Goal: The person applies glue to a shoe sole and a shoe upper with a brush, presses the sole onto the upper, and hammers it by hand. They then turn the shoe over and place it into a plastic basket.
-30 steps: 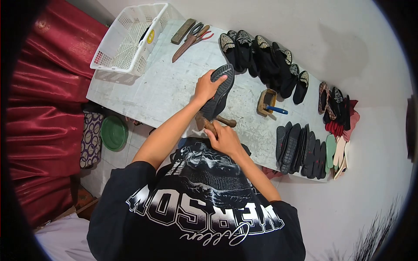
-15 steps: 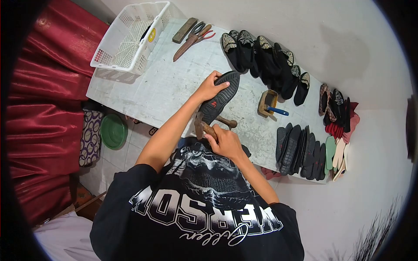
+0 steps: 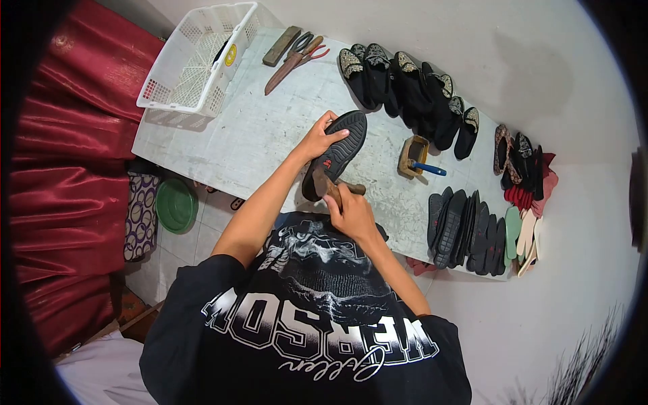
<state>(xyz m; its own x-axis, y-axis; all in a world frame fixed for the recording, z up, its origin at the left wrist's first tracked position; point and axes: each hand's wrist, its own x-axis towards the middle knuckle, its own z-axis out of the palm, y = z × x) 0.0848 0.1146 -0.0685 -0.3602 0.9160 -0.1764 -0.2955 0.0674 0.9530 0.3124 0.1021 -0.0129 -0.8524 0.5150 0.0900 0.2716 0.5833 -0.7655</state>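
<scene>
My left hand (image 3: 322,138) grips a black shoe by its front part, with the ribbed sole (image 3: 347,138) and a small red mark facing up. My right hand (image 3: 353,214) is closed round the wooden handle of a hammer (image 3: 322,181), whose head lies over the heel end of the sole. Whether the head touches the sole I cannot tell. Beneath the shoe, a metal stand (image 3: 355,189) sticks out to the right, partly hidden by the shoe and my right hand.
On the white table (image 3: 202,152) are a white basket (image 3: 209,94), a knife (image 3: 289,69) beside pliers, a row of black shoes (image 3: 408,91), a glue container (image 3: 412,158) with a blue-handled brush, and upright black soles (image 3: 449,229). A green basin (image 3: 177,206) sits on the floor.
The hammer head has moved up and right, from the tip of the heel end onto the sole. The shoe has shifted slightly left, and more of its heel end shows.
</scene>
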